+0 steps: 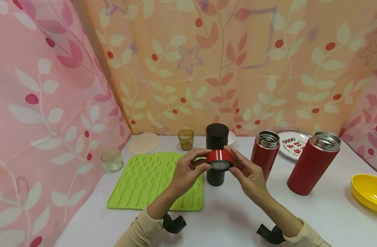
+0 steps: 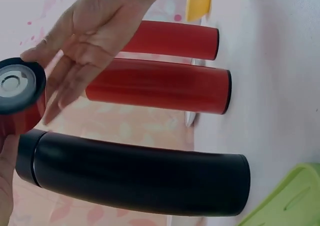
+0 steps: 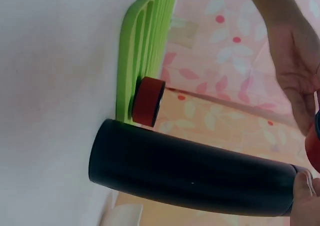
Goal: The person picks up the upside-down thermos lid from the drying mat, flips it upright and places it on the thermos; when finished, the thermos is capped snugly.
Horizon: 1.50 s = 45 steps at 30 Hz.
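A red bottle lid (image 1: pixel 219 156) is held up between both hands, its dark rim and grey inner face turned toward me. My left hand (image 1: pixel 188 168) pinches its left side with thumb and fingers. My right hand (image 1: pixel 249 173) holds the opposite side, the thumb low on the rim. Behind the lid a black thermos (image 1: pixel 217 135) stands upright, partly covered by it. To the right are two lidless red thermoses, a smaller one (image 1: pixel 264 154) and a larger one (image 1: pixel 313 164). Another red lid (image 3: pixel 148 101) sits on the green mat in the right wrist view; the left hand hides it in the head view.
Left of the hands lies the green drying mat (image 1: pixel 145 185). Around it are a clear glass (image 1: pixel 112 160), a round beige disc (image 1: pixel 144 143) and an amber glass (image 1: pixel 185 139). A printed plate (image 1: pixel 290 154) lies behind the red thermoses. A yellow bowl (image 1: pixel 370 192) stands far right.
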{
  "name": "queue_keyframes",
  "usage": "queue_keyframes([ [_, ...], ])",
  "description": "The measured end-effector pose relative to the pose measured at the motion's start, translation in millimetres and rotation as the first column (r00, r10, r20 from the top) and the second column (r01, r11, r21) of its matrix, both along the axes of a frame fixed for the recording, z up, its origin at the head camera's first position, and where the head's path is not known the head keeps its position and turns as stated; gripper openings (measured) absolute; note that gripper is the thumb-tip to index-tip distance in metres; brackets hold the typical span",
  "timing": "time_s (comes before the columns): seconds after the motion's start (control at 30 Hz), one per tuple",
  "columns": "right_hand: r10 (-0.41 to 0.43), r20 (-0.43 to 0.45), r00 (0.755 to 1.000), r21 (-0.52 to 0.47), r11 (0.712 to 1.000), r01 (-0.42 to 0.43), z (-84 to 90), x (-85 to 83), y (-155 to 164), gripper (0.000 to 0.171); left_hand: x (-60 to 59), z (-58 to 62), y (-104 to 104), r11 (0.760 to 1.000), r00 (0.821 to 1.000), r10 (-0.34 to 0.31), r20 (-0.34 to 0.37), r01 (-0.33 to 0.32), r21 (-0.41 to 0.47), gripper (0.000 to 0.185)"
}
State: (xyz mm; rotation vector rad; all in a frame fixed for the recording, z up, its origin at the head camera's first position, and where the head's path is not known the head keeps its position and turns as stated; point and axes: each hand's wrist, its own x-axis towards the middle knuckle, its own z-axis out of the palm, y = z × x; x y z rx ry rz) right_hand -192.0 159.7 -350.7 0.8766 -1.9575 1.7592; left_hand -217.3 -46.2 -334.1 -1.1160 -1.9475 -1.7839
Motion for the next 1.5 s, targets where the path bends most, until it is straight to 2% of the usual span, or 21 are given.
queue_keyframes([
  [0.13,0.078,0.069,0.995,-0.030,0.997,-0.076,-0.7,-1.5,1.5,0.054,-0.4,1.2,-0.4,1.000,0.992,0.007,-0.124,-0.006,0.007,0.041],
  [0.27,0.165,0.131,0.978,-0.084,0.984,-0.155,-0.1,0.2,2.3,0.057,-3.4,-0.3,0.9,0.999,0.959,-0.011,-0.283,0.000,-0.041,0.041],
  [0.37,0.157,0.119,0.980,-0.102,0.984,-0.146,0.7,1.6,2.6,0.058,-4.2,-1.6,3.3,0.997,0.936,-0.022,-0.352,-0.005,-0.074,0.041],
  [0.4,0.145,0.111,0.983,-0.106,0.985,-0.133,0.8,2.0,2.7,0.057,-3.8,-1.9,4.1,0.997,0.936,-0.022,-0.352,-0.006,-0.077,0.042],
  [0.47,0.117,0.088,0.989,-0.104,0.989,-0.108,1.0,2.9,3.0,0.058,-2.6,-2.1,5.4,0.998,0.949,-0.024,-0.316,0.002,-0.069,0.046],
  [0.6,0.058,0.050,0.997,-0.087,0.995,-0.054,0.5,5.4,2.6,0.063,0.0,-3.0,5.7,0.999,0.981,-0.045,-0.189,0.042,-0.019,0.056],
  [0.7,0.031,-0.012,0.999,-0.072,0.997,-0.031,-0.3,6.4,0.8,0.068,0.9,-3.4,5.1,0.996,0.988,-0.084,-0.129,0.087,0.014,0.061],
  [0.9,0.108,-0.176,0.978,-0.096,0.987,-0.127,-1.4,4.4,-4.0,0.074,0.1,-3.2,7.3,0.989,0.978,-0.149,-0.146,0.149,-0.012,0.068],
  [1.0,0.138,-0.207,0.969,-0.107,0.981,-0.163,-2.1,3.5,-4.9,0.075,-0.6,-2.6,8.3,0.987,0.974,-0.163,-0.155,0.162,-0.019,0.069],
  [1.13,0.146,-0.215,0.966,-0.100,0.980,-0.171,-2.8,2.7,-5.1,0.073,-1.5,-2.4,7.6,0.987,0.973,-0.161,-0.165,0.160,-0.024,0.069],
  [1.4,0.112,-0.199,0.974,-0.016,0.993,-0.118,-0.3,1.6,-5.4,0.076,-1.0,-1.8,4.0,0.995,0.982,-0.097,-0.164,0.095,-0.019,0.062],
  [1.5,0.035,-0.186,0.982,0.024,0.999,-0.031,2.9,1.9,-2.3,0.079,-2.0,-2.4,2.5,0.997,0.984,-0.082,-0.159,0.082,-0.003,0.061],
])
